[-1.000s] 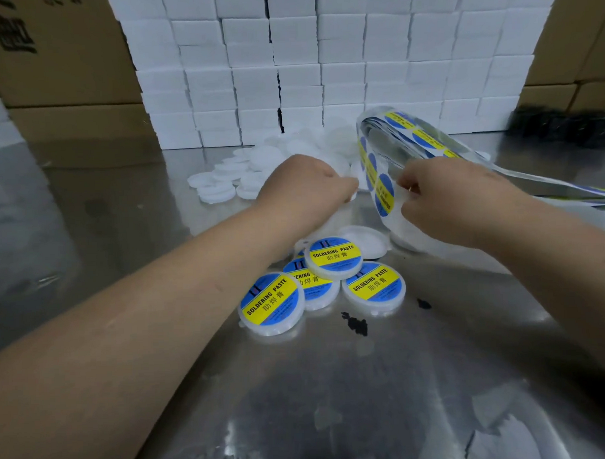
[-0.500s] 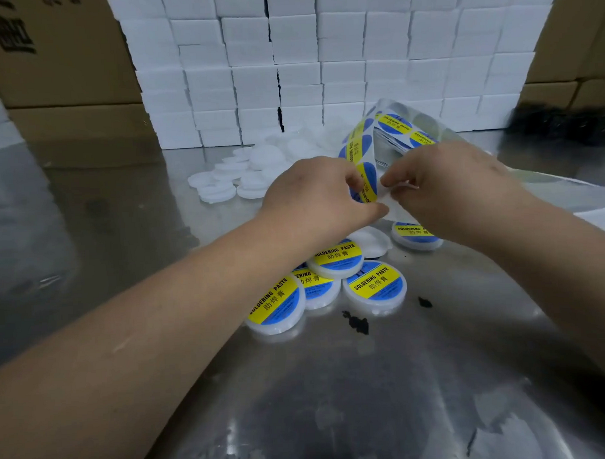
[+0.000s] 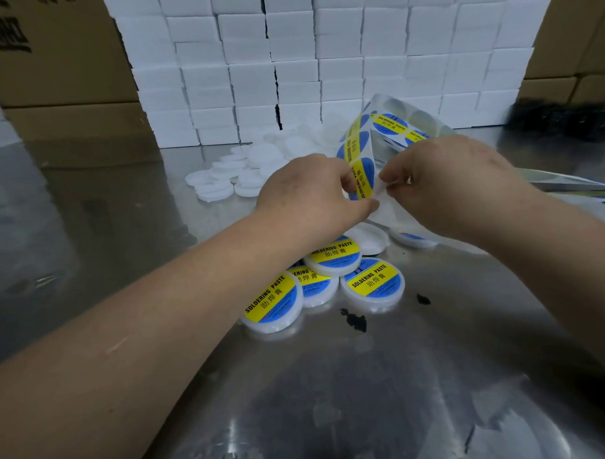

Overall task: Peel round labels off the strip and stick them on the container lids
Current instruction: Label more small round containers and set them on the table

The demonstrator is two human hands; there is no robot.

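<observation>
- Your left hand [image 3: 313, 194] and right hand [image 3: 454, 186] are up above the table [image 3: 334, 400], close together, with the strip [image 3: 386, 123] between them
- The left grip is pinched on the edge of one blue and yellow label [image 3: 361, 179]
- The right grip is pinched on the clear backing of the strip, just beside that label
- The rest of the strip loops up behind your hands, then trails off to the right
- I think the step now is peeling this one label off
- Pull it slowly and bend the backing away from it, so the label lifts flat and does not curl
- Hold the label only by its edge, so your fingers stay off most of the sticky side
- Keep the label away from the strip once it is free, or it may stick back on
- Done lids [image 3: 273, 306] lie on the table under your hands, each with a label on top
- A plain lid [image 3: 370, 237] lies just behind them, under your hands; it looks like the next one to get a label
- More plain lids sit in a pile [image 3: 244, 166] further back, in front of the white boxes [image 3: 322, 57]
- When you stick the label down, put it in the middle of the lid and press from the middle out, so no bubbles stay under it
</observation>
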